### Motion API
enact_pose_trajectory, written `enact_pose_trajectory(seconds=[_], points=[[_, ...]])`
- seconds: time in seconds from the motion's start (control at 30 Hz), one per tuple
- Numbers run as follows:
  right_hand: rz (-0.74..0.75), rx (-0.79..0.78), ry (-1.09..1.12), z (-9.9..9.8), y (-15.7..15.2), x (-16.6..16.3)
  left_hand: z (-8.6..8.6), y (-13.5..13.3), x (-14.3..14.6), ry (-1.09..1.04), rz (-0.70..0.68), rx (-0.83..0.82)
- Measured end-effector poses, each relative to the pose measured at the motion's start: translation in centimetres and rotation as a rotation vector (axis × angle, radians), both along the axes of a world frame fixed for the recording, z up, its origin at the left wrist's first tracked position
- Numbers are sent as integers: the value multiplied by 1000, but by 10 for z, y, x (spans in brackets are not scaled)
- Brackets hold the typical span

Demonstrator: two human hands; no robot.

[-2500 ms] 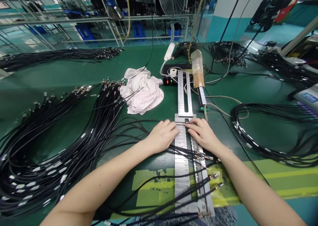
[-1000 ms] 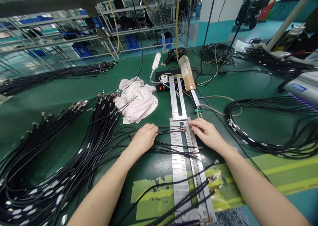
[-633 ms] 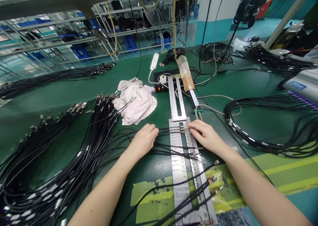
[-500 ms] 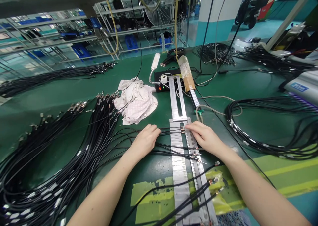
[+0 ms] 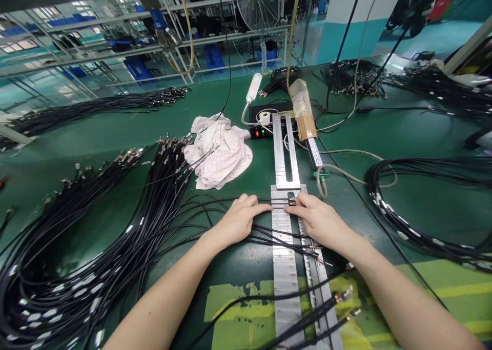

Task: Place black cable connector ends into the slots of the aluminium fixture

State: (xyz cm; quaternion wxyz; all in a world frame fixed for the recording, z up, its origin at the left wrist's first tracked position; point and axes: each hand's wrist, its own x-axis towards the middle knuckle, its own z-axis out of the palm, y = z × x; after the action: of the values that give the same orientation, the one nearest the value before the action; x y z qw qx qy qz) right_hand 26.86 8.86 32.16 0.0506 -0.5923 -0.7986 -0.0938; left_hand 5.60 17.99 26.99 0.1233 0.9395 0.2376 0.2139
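Note:
My left hand point(image 5: 243, 218) is closed on thin black cables point(image 5: 221, 200), its index finger stretched along them to the left edge of a slotted metal plate point(image 5: 282, 237). On the plate, my right hand point(image 5: 322, 218) grips the cables near their ends, its index fingertip facing my left one across a small gap. Small metal connectors point(image 5: 292, 201) show at the cable ends beside my right fingers. Just below, more black cables point(image 5: 265, 240) cross the plate, their bare tips beneath my right hand. A narrower slotted metal bar point(image 5: 280, 155) continues from the plate's far end.
Large bundles of black cable point(image 5: 88, 283) lie on the left. A crumpled pinkish cloth point(image 5: 221, 152) sits left of the bar, near a black box point(image 5: 263, 115) with lit indicators. Coiled cable point(image 5: 388, 206) lies on the right. Yellow tape point(image 5: 234, 309) covers part of the green bench.
My left hand has slid right along the cables, its index finger now extended to the plate. My right fingers have shifted lower and left relative to the connectors. The view has turned slightly left.

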Motion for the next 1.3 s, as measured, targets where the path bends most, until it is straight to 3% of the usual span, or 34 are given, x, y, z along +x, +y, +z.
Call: enact_pose_trajectory(seconds=[0.3, 0.43, 0.67, 0.8, 0.9, 1.1, 1.3], points=[[-25, 26, 95, -5, 3, -5, 2, -20, 10, 66, 173, 334], [60, 26, 272, -4, 4, 13, 6, -33, 10, 76, 109, 404], [51, 116, 513, -4, -2, 24, 3, -35, 4, 129, 56, 271], [54, 117, 552, -1, -5, 20, 3, -28, 4, 18, -98, 156], [48, 129, 596, 5, -9, 21, 8, -23, -2, -111, -83, 80], [16, 127, 682, 13, -14, 23, 12, -22, -7, -30, 220, 458], [27, 99, 694, 8, -12, 21, 7, -20, -6, 62, 204, 555]])
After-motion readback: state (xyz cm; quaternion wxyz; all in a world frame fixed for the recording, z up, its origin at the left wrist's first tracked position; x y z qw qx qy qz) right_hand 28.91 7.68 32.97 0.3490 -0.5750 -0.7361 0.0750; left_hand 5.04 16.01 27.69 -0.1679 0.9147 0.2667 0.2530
